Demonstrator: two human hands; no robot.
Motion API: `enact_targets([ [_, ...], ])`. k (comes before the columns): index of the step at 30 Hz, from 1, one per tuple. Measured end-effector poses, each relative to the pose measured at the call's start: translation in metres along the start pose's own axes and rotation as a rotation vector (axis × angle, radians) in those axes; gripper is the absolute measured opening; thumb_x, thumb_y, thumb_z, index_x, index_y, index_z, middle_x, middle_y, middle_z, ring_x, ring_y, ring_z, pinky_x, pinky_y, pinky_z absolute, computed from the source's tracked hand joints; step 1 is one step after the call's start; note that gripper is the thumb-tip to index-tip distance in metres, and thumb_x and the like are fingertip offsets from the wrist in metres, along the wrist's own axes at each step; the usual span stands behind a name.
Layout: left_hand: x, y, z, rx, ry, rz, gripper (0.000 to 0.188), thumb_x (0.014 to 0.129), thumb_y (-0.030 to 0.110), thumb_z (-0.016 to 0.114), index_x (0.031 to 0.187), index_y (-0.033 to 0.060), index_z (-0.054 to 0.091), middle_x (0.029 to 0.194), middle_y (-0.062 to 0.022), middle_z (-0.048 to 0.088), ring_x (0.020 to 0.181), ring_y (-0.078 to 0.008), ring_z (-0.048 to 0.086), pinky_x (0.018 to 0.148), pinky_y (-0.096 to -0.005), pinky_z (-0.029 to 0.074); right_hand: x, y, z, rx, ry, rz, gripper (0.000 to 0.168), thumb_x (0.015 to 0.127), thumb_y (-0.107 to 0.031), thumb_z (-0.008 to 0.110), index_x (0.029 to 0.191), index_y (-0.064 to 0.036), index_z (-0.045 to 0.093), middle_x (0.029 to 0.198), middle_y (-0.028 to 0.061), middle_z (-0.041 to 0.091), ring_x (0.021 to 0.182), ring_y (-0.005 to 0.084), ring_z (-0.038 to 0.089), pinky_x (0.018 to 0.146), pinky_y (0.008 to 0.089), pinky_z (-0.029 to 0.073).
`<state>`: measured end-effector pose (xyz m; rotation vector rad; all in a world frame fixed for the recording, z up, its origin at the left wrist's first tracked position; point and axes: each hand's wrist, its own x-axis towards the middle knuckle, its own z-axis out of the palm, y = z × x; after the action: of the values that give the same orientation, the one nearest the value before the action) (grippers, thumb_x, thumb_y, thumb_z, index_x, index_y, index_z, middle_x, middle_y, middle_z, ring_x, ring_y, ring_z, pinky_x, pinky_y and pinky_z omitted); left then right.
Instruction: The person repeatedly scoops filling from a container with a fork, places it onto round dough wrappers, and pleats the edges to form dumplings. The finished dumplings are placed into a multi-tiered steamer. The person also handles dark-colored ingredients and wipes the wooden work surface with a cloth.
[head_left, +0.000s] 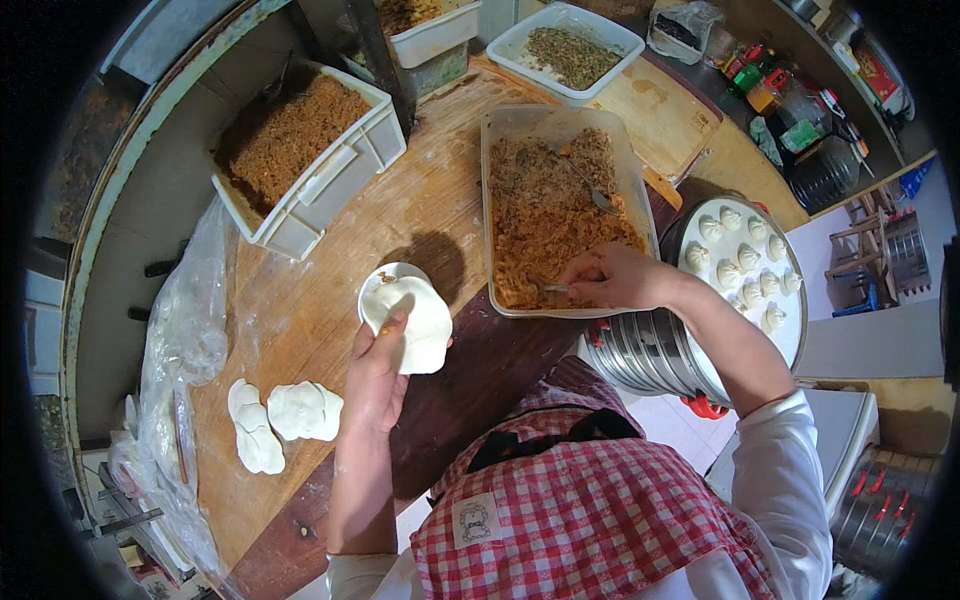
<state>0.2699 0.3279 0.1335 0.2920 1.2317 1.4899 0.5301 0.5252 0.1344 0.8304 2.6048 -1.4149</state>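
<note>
My left hand pinches a thin round dough wrapper, its thumb lying on top. Just behind the wrapper shows the rim of a small white dish with a brown smear; whether my fingers touch it is hidden. My right hand grips a thin metal utensil, its working end sunk in the reddish-brown filling. That filling lies in a translucent plastic tub, along with a metal spoon. Two overlapping stacks of dough wrappers rest on the wooden table.
A deep white crate of brown filling stands at the back left. Behind the tub sits a white tray of greenish filling. On my right, stacked metal steamers carry several pleated buns. Clear plastic sheeting covers the left edge.
</note>
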Motion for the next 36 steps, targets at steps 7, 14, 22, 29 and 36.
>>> enact_targets([
  [7,0.008,-0.021,0.044,0.209,-0.233,0.334,0.054,0.089,0.013,0.064,0.135,0.0042,0.036,0.122,-0.0068,0.054,0.111,-0.0163,0.053,0.098,-0.0319,0.041,-0.053,-0.069,-0.023,0.355,0.091,0.119,0.021,0.092,-0.016,0.058,0.107,-0.002,0.062,0.065,-0.0028,0.056,0.052,0.0026,0.043,0.048,0.0211,0.034],
  [14,0.029,-0.042,0.129,-0.225,-0.173,0.275,0.038,0.091,-0.001,0.05,0.128,0.0048,0.041,0.117,-0.0087,0.053,0.107,-0.0189,0.054,0.092,-0.0338,0.047,-0.063,-0.099,0.042,-0.884,0.656,-0.183,0.041,0.073,-0.006,0.058,0.112,0.003,0.056,0.071,0.0087,0.059,0.059,0.021,0.062,0.052,0.0315,0.051],
  [22,0.047,-0.032,0.079,-0.419,-0.413,0.036,0.037,0.091,0.004,0.05,0.127,0.0024,0.041,0.116,-0.0134,0.055,0.104,-0.0264,0.058,0.089,-0.0419,0.05,-0.042,-0.066,-0.014,-0.66,0.772,-0.277,0.024,0.082,-0.011,0.063,0.105,-0.006,0.064,0.072,0.0097,0.061,0.061,0.0206,0.061,0.056,0.0318,0.049],
  [29,0.007,-0.022,0.095,-0.174,-0.536,-0.007,0.035,0.095,0.012,0.052,0.127,0.0019,0.042,0.111,-0.0133,0.058,0.094,-0.0235,0.063,0.076,-0.0374,0.056,-0.033,-0.085,-0.007,0.098,0.351,-0.167,0.015,0.089,-0.01,0.062,0.099,0.001,0.06,0.084,0.0083,0.061,0.08,0.017,0.058,0.071,0.0289,0.045],
  [36,0.01,-0.031,0.1,0.254,-0.541,0.215,0.036,0.089,-0.006,0.038,0.124,0.0011,0.045,0.11,-0.0096,0.057,0.096,-0.0147,0.059,0.077,-0.0272,0.051,-0.034,-0.098,-0.024,-0.023,0.186,-0.075,0.013,0.086,-0.006,0.064,0.096,0.001,0.059,0.089,0.0113,0.062,0.082,0.019,0.061,0.072,0.0311,0.047],
])
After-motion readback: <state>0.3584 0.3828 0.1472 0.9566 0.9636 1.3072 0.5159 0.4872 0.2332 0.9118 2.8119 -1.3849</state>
